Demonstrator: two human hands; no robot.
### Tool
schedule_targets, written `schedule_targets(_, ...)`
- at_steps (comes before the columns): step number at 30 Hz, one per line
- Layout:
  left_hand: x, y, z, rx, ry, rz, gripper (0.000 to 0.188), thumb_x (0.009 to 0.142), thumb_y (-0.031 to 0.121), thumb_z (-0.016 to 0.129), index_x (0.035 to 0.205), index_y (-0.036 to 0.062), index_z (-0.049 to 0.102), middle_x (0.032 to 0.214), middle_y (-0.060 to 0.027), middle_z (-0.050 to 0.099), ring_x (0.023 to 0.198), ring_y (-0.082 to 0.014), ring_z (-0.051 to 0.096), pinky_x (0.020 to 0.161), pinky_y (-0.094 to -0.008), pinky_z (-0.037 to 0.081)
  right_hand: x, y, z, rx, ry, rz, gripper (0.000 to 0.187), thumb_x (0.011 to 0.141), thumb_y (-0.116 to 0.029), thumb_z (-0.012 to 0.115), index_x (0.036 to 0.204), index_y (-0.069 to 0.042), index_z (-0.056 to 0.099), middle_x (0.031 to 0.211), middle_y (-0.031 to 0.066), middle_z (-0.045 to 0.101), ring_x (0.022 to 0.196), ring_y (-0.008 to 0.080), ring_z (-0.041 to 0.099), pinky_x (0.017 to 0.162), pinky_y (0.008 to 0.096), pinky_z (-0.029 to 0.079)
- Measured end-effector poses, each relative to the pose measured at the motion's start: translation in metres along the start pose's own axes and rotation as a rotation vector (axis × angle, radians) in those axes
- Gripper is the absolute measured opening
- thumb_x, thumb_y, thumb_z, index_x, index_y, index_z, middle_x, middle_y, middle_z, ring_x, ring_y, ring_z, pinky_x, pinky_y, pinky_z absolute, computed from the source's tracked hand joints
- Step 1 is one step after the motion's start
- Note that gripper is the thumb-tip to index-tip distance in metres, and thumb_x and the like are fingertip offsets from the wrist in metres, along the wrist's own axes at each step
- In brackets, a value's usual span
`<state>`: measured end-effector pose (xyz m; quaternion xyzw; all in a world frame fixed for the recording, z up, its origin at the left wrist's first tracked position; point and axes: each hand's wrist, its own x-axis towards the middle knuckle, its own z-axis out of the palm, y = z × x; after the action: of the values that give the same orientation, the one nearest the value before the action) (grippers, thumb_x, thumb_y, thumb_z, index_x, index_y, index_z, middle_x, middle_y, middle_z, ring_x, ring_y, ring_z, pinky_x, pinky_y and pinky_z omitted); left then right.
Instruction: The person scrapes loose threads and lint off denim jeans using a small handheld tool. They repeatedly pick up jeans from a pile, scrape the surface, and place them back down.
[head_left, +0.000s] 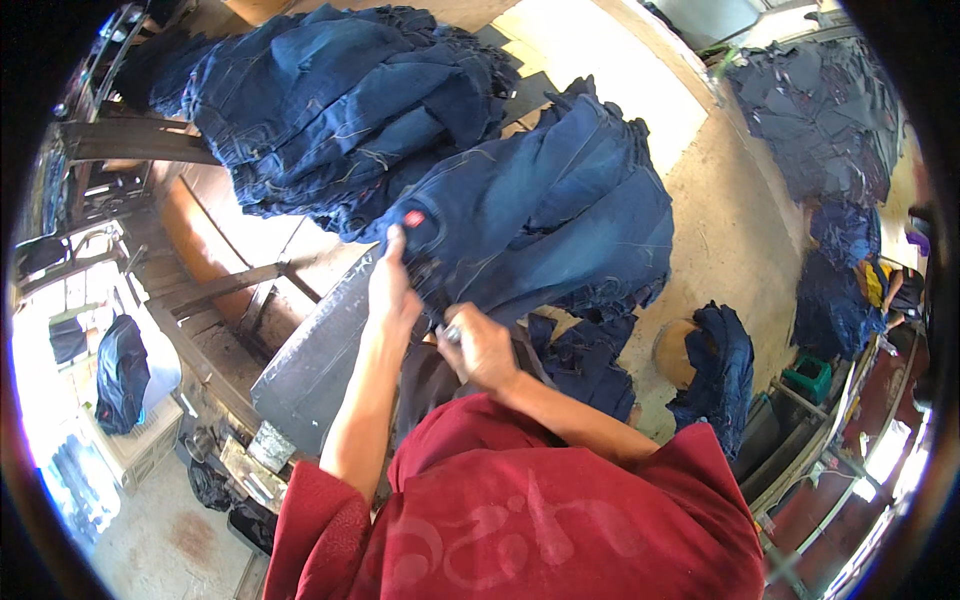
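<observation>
A pair of dark blue jeans (520, 215) with a red label lies spread in front of me, faded along the legs. My left hand (393, 290) grips its near edge, with the thumb on the cloth just below the label. Close by on the right, my right hand (482, 347) is closed in a fist, slightly blurred. From its thumb side pokes a small grey, metallic-looking thing (452, 334), too small to name. The fist is beside the dark cloth near the jeans' lower edge; whether it touches it I cannot tell.
A big heap of jeans (340, 100) lies at the far left. Below it is a dark grey board (318, 350). More denim (715, 370) hangs over a round stool at the right. Dark garments (825, 120) are piled at the far right, near a person in yellow and black (890, 287).
</observation>
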<state>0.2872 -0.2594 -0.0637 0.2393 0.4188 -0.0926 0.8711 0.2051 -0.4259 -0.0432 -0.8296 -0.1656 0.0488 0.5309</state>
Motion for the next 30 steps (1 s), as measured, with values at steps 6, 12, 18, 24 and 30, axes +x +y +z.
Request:
schedule_targets(6,-0.141,0.042,-0.155,0.002,0.480,0.267,0.055,0.114,0.043,0.058,0.152,0.0027,0.059,0.153,-0.0150,0.065,0.138,-0.0360,0.063,0.122,-0.0571,0.046,-0.040,-0.039,0.036,0.408,-0.879,0.100,0.038,0.098,-0.032,0.083,0.114,-0.004,0.063,0.091,0.0131,0.066,0.082,0.0305,0.071,0.073,0.0439,0.056)
schedule_targets(12,-0.229,0.127,-0.339,0.108,0.885,0.511,0.050,0.114,0.039,0.059,0.144,-0.0004,0.066,0.149,-0.0182,0.067,0.138,-0.0346,0.063,0.120,-0.0562,0.046,-0.013,0.024,0.016,0.455,0.046,0.631,0.028,0.108,-0.030,0.073,0.105,-0.007,0.058,0.090,0.0064,0.070,0.076,0.0148,0.071,0.066,0.0271,0.060)
schedule_targets(18,-0.226,0.146,-0.315,1.491,1.345,0.823,0.068,0.092,0.029,0.086,0.140,-0.0065,0.054,0.141,-0.0268,0.062,0.135,-0.0410,0.058,0.118,-0.0522,0.043,0.049,0.092,0.029,1.391,-0.093,1.749,0.120,0.090,-0.081,0.070,0.166,0.001,0.029,0.161,0.0315,0.049,0.147,0.0452,0.053,0.126,0.0657,0.036)
schedule_targets(24,-0.174,0.077,-0.178,1.970,0.088,1.147,0.037,0.091,0.016,0.081,0.128,0.0140,0.075,0.154,-0.0128,0.063,0.148,-0.0389,0.054,0.125,-0.0552,0.040,0.101,0.143,0.027,1.331,0.672,1.160,0.049,0.096,-0.044,0.086,0.121,-0.007,0.066,0.109,0.0155,0.070,0.105,0.0361,0.071,0.099,0.0594,0.060)
schedule_targets(30,-0.094,0.030,-0.109,2.171,-0.228,0.907,0.079,0.095,0.060,0.072,0.163,0.0269,0.052,0.177,-0.0112,0.034,0.166,-0.0398,0.022,0.131,-0.0718,0.013,0.170,0.160,-0.090,0.683,0.982,0.737,0.025,0.095,-0.012,0.087,0.086,-0.009,0.064,0.060,0.0024,0.054,0.046,0.0169,0.045,0.050,0.0351,0.043)
